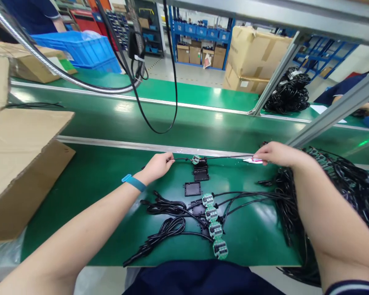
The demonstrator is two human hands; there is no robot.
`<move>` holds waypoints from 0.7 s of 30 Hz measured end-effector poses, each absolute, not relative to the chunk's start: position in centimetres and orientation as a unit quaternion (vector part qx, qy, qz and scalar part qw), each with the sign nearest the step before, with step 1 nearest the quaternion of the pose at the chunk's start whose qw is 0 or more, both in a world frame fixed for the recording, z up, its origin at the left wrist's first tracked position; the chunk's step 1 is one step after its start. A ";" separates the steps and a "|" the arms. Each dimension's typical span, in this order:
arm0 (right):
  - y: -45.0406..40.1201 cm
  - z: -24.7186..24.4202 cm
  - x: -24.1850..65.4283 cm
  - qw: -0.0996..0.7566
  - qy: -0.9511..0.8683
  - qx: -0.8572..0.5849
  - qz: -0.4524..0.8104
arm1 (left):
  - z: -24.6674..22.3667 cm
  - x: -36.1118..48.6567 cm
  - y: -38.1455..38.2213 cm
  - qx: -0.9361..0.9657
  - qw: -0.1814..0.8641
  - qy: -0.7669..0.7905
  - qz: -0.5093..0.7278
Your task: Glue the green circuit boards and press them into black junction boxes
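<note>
My left hand (160, 166) is closed in a pinch on a thin black cable (181, 159). My right hand (275, 154) pinches another black cable (224, 157), stretched almost level. Between them, a small round green circuit board (196, 159) joins the two cables above black plastic housing pieces (201, 175). A white tube with a red label (253, 160) lies by my right fingertips; whether they touch it I cannot tell. Closer to me, several round circuit boards (215, 230) form a column, with cables on both sides. Another open black housing piece (192, 189) rests on the green bench.
Coiled black cables (166, 231) lie at front left, and a large heap of cables (341, 192) fills the right. A cardboard box (24, 164) stands at left. Overhead hang a black cable loop (160, 132) and a metal hose (89, 87). Two other people are partly visible beyond the bench.
</note>
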State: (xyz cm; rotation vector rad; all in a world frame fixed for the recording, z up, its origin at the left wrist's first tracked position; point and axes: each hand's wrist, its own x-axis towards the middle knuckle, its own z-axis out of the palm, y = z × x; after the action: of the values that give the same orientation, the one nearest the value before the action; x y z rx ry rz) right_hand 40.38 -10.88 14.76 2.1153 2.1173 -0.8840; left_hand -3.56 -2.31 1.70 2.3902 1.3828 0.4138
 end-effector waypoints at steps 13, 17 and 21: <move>-12.7 5.7 32.8 0.040 0.735 0.677 -0.021 | 2.3 -2.1 -5.9 0.862 0.041 0.494 0.105; -15.2 5.1 28.2 -0.112 0.840 0.474 -0.238 | 4.4 -3.0 -11.0 0.912 0.156 0.364 0.104; -16.0 3.9 25.1 -0.061 0.827 0.454 -0.325 | 5.0 -3.7 -14.3 0.916 0.219 0.331 -0.059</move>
State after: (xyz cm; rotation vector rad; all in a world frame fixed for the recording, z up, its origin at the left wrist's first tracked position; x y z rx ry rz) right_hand 25.11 -15.96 3.88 1.4849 2.7060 -1.0627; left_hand -3.69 -14.34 5.05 2.5340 0.9157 -0.1620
